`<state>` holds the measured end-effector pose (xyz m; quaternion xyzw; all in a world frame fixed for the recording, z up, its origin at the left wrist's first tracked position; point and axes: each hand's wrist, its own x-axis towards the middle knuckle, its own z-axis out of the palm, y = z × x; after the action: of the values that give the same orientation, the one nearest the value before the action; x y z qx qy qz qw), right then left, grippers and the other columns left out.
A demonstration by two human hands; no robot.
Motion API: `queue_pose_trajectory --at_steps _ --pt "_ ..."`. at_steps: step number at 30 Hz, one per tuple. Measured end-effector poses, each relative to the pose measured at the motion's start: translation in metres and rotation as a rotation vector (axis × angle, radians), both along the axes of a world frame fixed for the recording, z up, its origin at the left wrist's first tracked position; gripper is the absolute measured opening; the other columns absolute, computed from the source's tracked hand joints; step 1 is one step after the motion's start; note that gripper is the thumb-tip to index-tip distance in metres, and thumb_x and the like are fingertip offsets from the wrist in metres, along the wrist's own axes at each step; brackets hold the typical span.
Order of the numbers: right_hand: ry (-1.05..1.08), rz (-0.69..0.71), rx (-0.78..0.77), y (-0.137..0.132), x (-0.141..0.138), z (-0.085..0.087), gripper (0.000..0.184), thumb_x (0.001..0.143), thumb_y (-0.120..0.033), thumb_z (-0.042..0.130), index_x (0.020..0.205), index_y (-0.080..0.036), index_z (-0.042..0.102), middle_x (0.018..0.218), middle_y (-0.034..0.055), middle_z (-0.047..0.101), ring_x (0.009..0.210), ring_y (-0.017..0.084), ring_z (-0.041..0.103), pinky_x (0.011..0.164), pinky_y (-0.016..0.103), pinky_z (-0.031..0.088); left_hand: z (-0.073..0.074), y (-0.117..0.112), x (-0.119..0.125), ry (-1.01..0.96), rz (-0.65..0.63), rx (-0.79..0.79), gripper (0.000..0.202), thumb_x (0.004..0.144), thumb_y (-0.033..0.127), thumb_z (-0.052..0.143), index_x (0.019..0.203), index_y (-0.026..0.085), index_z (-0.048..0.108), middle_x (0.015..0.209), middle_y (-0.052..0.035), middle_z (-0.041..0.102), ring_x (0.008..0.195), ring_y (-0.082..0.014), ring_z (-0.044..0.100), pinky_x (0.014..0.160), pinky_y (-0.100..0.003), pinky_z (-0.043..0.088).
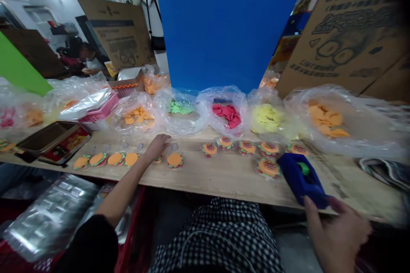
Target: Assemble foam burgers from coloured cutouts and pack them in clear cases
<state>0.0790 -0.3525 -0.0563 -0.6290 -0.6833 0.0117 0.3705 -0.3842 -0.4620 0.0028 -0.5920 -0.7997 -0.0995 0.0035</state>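
Observation:
My left hand [157, 145] reaches across the wooden table [218, 177], fingers curled down onto a small orange-and-green foam piece in a row of such stacked pieces [105, 159]. My right hand [336, 230] is at the near right edge, closed around the rear of a blue tool with a green knob [301, 179]. The tool's front rests on the table beside another orange stacked piece [268, 167]. More stacked pieces [246, 147] line the table further back.
Open plastic bags hold foam shapes: orange [138, 116], green [180, 108], red [227, 114], yellow [267, 118], orange [325, 121]. A blue board [224, 30] and cardboard boxes [349, 34] stand behind. A tray [51, 138] and a pink basket [101, 113] sit left. Another person [83, 57] sits far left.

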Motion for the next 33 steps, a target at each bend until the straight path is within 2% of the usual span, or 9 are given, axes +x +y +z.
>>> queue_pose_trajectory --at_steps 5,12,15,18,23,25,28,30,33 --pt "0.078 0.417 -0.050 -0.027 -0.034 -0.019 0.049 0.077 -0.057 0.037 0.089 -0.013 0.056 0.080 0.0128 0.059 0.077 0.026 0.055 0.071 0.040 0.044 0.006 0.043 -0.013 0.081 0.012 -0.129 0.030 0.067 0.021 0.063 0.096 0.017 0.061 0.097 -0.0107 0.061 0.099 -0.0240 0.046 0.083 -0.033 0.031" --pt "0.111 0.631 -0.278 -0.049 -0.056 -0.031 0.032 0.079 -0.048 0.042 0.089 -0.020 0.055 0.081 0.0065 0.061 0.077 0.021 0.057 0.072 0.035 0.043 -0.004 0.051 0.020 0.137 0.011 -0.112 0.017 0.073 0.024 0.052 0.078 0.014 0.064 0.086 -0.0106 0.060 0.090 -0.0218 0.049 0.074 -0.029 0.034" --pt "0.138 0.736 -0.476 -0.063 -0.079 -0.030 0.042 0.078 -0.046 0.047 0.110 -0.019 0.047 0.074 0.0026 0.059 0.066 0.018 0.056 0.065 0.031 0.044 -0.005 0.048 0.047 0.144 0.003 -0.073 0.020 0.078 0.025 0.045 0.082 0.016 0.062 0.089 -0.0085 0.059 0.091 -0.0205 0.048 0.072 -0.028 0.036" --pt "0.188 0.766 -0.603 -0.073 -0.111 -0.030 0.065 0.075 -0.043 0.050 0.129 -0.018 0.026 0.069 -0.0004 0.056 0.058 0.016 0.054 0.057 0.028 0.043 -0.007 0.046 0.076 0.157 -0.003 -0.017 0.021 0.080 0.022 0.041 0.086 0.017 0.059 0.092 -0.0079 0.057 0.091 -0.0197 0.048 0.070 -0.028 0.037" --pt "0.416 0.688 -0.666 -0.070 -0.147 -0.039 0.079 0.071 -0.038 0.055 0.134 -0.011 0.015 0.059 -0.0047 0.050 0.055 0.017 0.051 0.054 0.028 0.041 -0.008 0.043 0.115 0.132 0.019 0.077 0.017 0.079 0.021 0.042 0.084 0.018 0.059 0.092 -0.0069 0.056 0.087 -0.0188 0.052 0.063 -0.026 0.040" --pt "0.568 0.727 -0.692 -0.066 -0.152 -0.044 0.083 0.068 -0.035 0.057 0.133 -0.012 0.013 0.056 -0.0068 0.048 0.053 0.015 0.049 0.055 0.028 0.041 -0.006 0.041 0.125 0.053 0.013 0.121 0.019 0.081 0.021 0.041 0.084 0.019 0.059 0.094 -0.0066 0.056 0.084 -0.0176 0.053 0.065 -0.026 0.041" --pt "0.753 0.760 -0.731 -0.064 -0.154 -0.047 0.085 0.065 -0.032 0.061 0.133 -0.014 0.013 0.056 -0.0075 0.049 0.052 0.014 0.049 0.053 0.027 0.040 -0.001 0.036 0.135 -0.151 -0.091 0.264 0.018 0.080 0.026 0.046 0.080 0.020 0.063 0.105 -0.0058 0.057 0.097 -0.0197 0.050 0.082 -0.031 0.039" --pt "0.810 0.754 -0.767 -0.063 -0.153 -0.046 0.085 0.064 -0.031 0.062 0.132 -0.015 0.014 0.056 -0.0071 0.050 0.051 0.013 0.048 0.048 0.025 0.039 0.000 0.031 0.141 -0.394 -0.196 0.321 0.020 0.080 0.031 0.047 0.082 0.021 0.064 0.110 -0.0050 0.057 0.107 -0.0212 0.046 0.091 -0.033 0.035" --pt "0.844 0.753 -0.832 -0.062 -0.152 -0.043 0.083 0.064 -0.030 0.062 0.131 -0.015 0.014 0.058 -0.0066 0.050 0.045 0.011 0.043 0.039 0.022 0.034 -0.007 0.023 0.152 -0.848 -0.244 0.262 0.031 0.084 0.035 0.039 0.102 0.021 0.060 0.100 -0.0061 0.063 0.100 -0.0191 0.053 0.088 -0.032 0.038"
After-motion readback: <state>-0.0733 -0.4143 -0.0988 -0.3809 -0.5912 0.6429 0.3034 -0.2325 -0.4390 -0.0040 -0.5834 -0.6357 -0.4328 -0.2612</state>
